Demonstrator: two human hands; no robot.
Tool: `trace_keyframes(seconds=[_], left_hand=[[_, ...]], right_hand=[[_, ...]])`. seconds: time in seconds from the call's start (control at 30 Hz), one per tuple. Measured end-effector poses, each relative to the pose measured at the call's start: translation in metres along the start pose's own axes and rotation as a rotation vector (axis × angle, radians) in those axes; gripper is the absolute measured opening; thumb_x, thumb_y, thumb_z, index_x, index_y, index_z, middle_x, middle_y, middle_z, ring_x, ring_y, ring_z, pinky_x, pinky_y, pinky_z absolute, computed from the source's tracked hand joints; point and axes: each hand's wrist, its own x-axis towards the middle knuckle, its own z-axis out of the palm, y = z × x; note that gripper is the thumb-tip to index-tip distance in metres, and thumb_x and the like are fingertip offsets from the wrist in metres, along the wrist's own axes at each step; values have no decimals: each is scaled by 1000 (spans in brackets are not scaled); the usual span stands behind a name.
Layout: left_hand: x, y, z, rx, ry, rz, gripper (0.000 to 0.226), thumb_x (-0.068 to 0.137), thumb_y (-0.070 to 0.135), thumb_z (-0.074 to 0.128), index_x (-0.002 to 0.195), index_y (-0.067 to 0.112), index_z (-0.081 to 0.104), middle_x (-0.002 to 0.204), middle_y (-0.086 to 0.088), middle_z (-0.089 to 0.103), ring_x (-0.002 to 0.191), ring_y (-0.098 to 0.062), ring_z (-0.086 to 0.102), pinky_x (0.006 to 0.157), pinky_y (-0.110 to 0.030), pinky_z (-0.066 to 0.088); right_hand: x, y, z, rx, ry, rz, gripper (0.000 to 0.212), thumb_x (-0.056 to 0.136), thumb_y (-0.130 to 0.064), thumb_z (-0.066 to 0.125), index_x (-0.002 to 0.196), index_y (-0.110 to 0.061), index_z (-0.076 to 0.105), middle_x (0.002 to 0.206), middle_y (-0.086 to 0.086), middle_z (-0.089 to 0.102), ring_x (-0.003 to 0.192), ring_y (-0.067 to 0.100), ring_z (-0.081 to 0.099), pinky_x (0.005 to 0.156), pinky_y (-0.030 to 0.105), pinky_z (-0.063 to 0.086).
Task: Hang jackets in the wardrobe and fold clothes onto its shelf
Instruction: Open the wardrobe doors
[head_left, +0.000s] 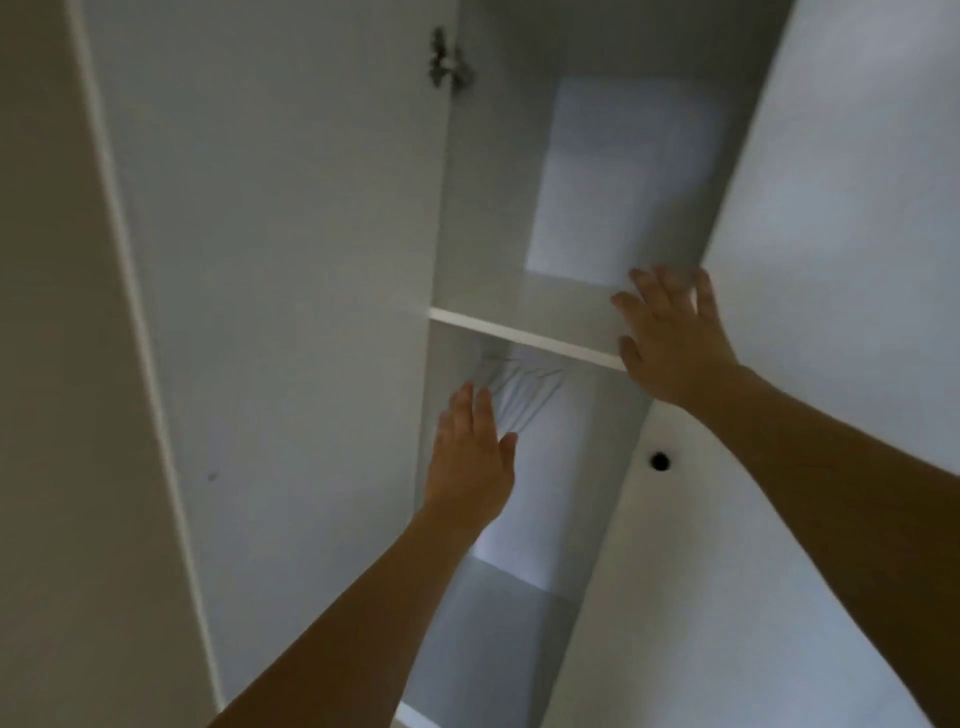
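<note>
A white wardrobe stands open in front of me, with a white shelf (519, 332) across its middle. Under that shelf a piece of white creased cloth (519, 395) shows. My left hand (472, 457) reaches into the lower compartment with straight fingers, just below the cloth; whether it touches the cloth I cannot tell. My right hand (670, 338) is spread flat with fingers apart, at the right end of the shelf against the edge of the right door (831, 208). Neither hand holds anything.
The left door (285, 260) stands open, its metal hinge (447, 60) at the top. The right door has a dark round hole (660, 461) below my right hand. A lower shelf (498, 613) lies deep in the compartment. A pale wall (52, 364) runs along the left.
</note>
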Motion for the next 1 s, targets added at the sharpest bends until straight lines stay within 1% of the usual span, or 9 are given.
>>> trace_keyframes(seconds=[0.1, 0.2, 0.37, 0.5, 0.6, 0.67, 0.77, 0.87, 1.0], left_hand=[[25, 59, 43, -108, -131, 85, 64, 102, 39, 37, 153, 7, 16, 162, -11, 0, 149, -27, 10, 118, -36, 19], [51, 117, 82, -336, -313, -37, 64, 103, 41, 33, 155, 9, 11, 163, -6, 0, 149, -21, 9, 118, -34, 16], [85, 172, 127, -597, -384, -178, 47, 102, 34, 41, 141, 7, 34, 142, -9, 44, 125, -26, 48, 102, -33, 42], [95, 158, 149, -480, -376, -248, 30, 104, 33, 36, 110, 10, 53, 103, -6, 60, 95, -22, 58, 80, -31, 45], [99, 141, 157, -682, -449, -256, 24, 103, 31, 39, 96, 17, 58, 94, -2, 60, 87, -15, 55, 81, -29, 45], [100, 134, 162, -795, -457, -242, 22, 101, 27, 41, 91, 17, 58, 89, 0, 59, 83, -14, 53, 79, -27, 43], [105, 121, 170, -774, -452, -172, 27, 101, 31, 44, 82, 15, 55, 71, 11, 52, 69, -8, 46, 69, -20, 38], [110, 116, 173, -761, -462, -116, 31, 101, 33, 45, 71, 27, 47, 57, 20, 48, 55, 2, 40, 56, -9, 35], [105, 112, 177, -765, -438, -88, 30, 102, 35, 44, 74, 26, 50, 61, 13, 50, 52, 4, 43, 53, -8, 35]], right_hand=[[-13, 61, 4, -97, -22, 25, 55, 98, -37, 35, 150, -22, 24, 161, 5, 7, 148, 27, -2, 115, 53, -12], [-17, 103, 12, -138, -17, 36, 55, 99, -39, 31, 151, -24, 19, 161, 5, 5, 149, 27, -4, 117, 52, -10], [-9, 124, 30, -119, 111, -98, 52, 100, -41, 34, 149, -26, 29, 160, 10, 12, 148, 32, 6, 118, 55, 2], [8, 124, 49, -157, 186, -234, 41, 99, -41, 38, 132, -25, 56, 158, 10, 23, 147, 32, 12, 117, 56, 7], [19, 127, 67, -191, 279, -290, 35, 99, -37, 39, 115, -21, 65, 152, 11, 36, 146, 34, 17, 117, 56, 11], [23, 129, 81, -195, 400, -316, 31, 100, -31, 40, 103, -17, 67, 142, 13, 49, 143, 36, 27, 115, 57, 18], [27, 129, 98, -219, 535, -330, 29, 101, -27, 40, 94, -13, 64, 132, 16, 55, 139, 40, 32, 114, 59, 20], [31, 128, 103, -233, 579, -323, 27, 100, -27, 42, 89, -14, 63, 131, 15, 56, 139, 39, 32, 114, 59, 20], [27, 119, 100, -210, 569, -283, 28, 99, -27, 44, 82, -15, 62, 135, 14, 55, 140, 38, 32, 114, 58, 22]])
